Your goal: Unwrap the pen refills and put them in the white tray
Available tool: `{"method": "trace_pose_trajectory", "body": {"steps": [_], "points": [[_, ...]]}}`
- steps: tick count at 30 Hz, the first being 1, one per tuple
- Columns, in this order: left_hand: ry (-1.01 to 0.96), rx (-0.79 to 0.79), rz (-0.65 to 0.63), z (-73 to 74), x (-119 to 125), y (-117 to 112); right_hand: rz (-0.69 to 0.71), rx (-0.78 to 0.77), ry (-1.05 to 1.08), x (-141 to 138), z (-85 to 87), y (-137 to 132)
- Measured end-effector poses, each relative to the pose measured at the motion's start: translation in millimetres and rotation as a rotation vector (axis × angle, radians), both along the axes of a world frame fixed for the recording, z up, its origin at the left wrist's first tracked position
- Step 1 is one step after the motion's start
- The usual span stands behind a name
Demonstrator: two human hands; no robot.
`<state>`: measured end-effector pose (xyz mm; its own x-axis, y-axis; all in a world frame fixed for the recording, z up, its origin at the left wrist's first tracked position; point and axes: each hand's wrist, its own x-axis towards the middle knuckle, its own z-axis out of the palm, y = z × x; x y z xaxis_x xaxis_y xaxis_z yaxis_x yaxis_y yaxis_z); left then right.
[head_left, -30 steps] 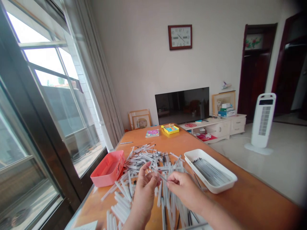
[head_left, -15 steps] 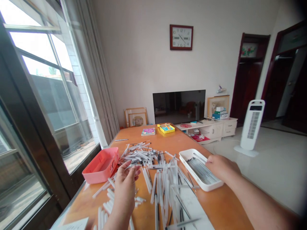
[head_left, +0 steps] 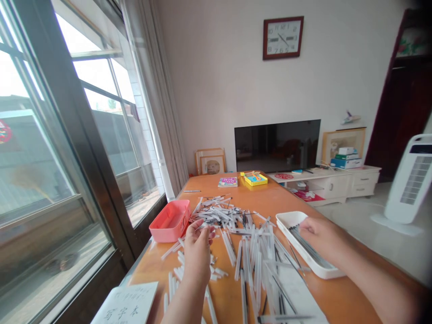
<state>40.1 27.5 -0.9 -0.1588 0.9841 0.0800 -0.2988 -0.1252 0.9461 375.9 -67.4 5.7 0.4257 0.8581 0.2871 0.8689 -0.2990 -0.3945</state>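
Note:
My left hand is raised over the table's middle, its thumb and fingertips pinched together. A small clear piece seems to be between them, too indistinct to name. Around it lie loose white pen caps and a heap of clear pen barrels and dark refills. My right hand is closed at the white tray, over its right side. Whatever its fingers hold is hidden. Inside the tray lies a row of slim grey-and-black pens. More clear pen barrels are spread between both hands.
A pink plastic basket stands left of the heap. At the near left corner lies a notebook. A small colourful book and a yellow box sit at the far end. White paper lies under some barrels.
The view has turned left, so everything sits farther right, and more of the notebook shows. The pen slanting from my right hand over the tray is no longer distinct. My left hand remains pinched.

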Motion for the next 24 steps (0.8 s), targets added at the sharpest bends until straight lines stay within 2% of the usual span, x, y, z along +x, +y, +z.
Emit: {"method": "trace_pose_trajectory", "body": {"steps": [4,8,11,15,19,24], "points": [[-0.009,-0.014,0.026,1.5,-5,2,0.237,-0.053,0.093,-56,-0.1,17],[-0.019,-0.031,0.068,2.1,-10,5,0.354,-0.143,0.103,-108,-1.3,36],[-0.023,-0.049,0.092,1.8,-13,6,0.364,-0.240,0.044,-138,-4.4,53],[-0.032,-0.065,0.147,3.1,-20,9,0.379,-0.287,-0.011,-170,-10.5,77],[-0.047,-0.083,0.207,5.3,-27,13,0.369,-0.325,-0.046,-192,-16.2,94],[-0.068,-0.071,0.225,4.9,-33,17,0.347,-0.374,-0.078,-209,-23.0,104]]}}
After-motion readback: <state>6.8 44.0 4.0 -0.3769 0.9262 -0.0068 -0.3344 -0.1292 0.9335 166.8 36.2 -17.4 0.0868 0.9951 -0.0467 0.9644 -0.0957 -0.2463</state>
